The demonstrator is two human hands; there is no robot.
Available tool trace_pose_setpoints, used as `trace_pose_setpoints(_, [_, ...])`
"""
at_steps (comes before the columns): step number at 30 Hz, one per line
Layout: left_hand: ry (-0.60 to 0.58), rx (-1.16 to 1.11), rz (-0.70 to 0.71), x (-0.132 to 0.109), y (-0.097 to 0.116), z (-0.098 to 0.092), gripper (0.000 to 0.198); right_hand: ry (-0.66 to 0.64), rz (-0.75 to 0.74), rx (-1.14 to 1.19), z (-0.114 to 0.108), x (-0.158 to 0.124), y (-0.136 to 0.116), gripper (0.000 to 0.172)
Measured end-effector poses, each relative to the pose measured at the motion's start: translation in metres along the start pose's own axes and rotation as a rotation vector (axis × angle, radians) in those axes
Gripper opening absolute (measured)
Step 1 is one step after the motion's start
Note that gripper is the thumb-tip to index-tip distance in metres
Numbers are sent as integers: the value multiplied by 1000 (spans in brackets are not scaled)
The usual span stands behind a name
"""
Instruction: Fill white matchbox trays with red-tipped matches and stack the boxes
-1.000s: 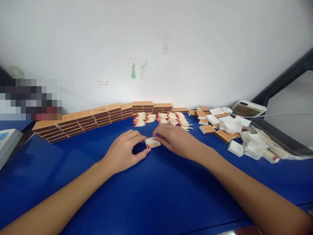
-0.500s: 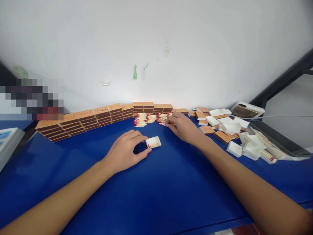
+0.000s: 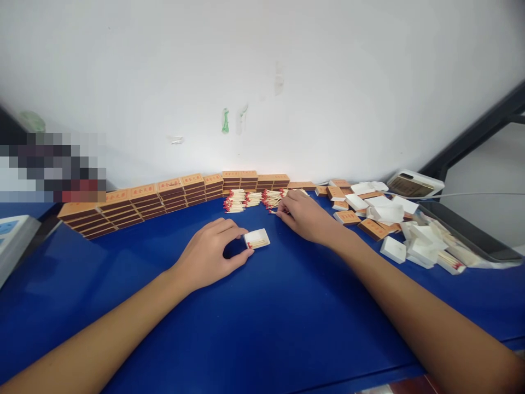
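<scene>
My left hand (image 3: 213, 249) rests on the blue table (image 3: 254, 323), thumb and forefinger closed on the left end of a small white matchbox tray (image 3: 257, 239) that holds a few red-tipped matches. My right hand (image 3: 305, 216) lies further back, its fingers curled and pinching at the near edge of a pile of loose red-tipped matches (image 3: 262, 198). Whether matches are lifted between those fingers is not clear.
A long row of stacked orange matchboxes (image 3: 135, 203) runs along the white wall. To the right lies a heap of orange sleeves and white trays (image 3: 381, 216). A white device (image 3: 416, 183) with a cable and a dark tray (image 3: 471, 230) sit far right; a device's corner (image 3: 12, 235) far left.
My right hand left the white tray and went back to the match pile, then drew slightly nearer while pinching there. My left hand and the tray stayed put.
</scene>
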State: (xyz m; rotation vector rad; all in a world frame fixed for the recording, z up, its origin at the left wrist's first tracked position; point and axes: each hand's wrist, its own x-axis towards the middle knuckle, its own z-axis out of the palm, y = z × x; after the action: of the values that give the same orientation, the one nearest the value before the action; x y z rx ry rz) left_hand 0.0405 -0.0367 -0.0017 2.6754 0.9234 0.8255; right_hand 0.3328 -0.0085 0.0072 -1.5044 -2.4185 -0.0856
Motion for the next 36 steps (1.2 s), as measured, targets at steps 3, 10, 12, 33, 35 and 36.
trace_pose_setpoints(3, [4, 5, 7, 0, 0, 0, 27, -2, -5, -24, 1, 0, 2, 16])
trace_pose_setpoints(10, [4, 5, 3, 0, 0, 0, 27, 20, -14, 7, 3, 0, -1, 18])
trace_pose_setpoints(12, [5, 5, 0, -1, 0, 1, 28, 28, -39, 113, -2, -2, -9, 18])
trace_pose_setpoints(33, [7, -25, 7, 1, 0, 1, 25, -46, -212, 330, -20, -12, -54, 8])
trace_pose_setpoints(35, [2, -26, 2, 1, 0, 1, 25, 5, -168, 357, -20, -10, -45, 8])
trace_pose_setpoints(36, [0, -26, 1, 1, 0, 1, 25, 51, -140, 338, -18, -9, -39, 10])
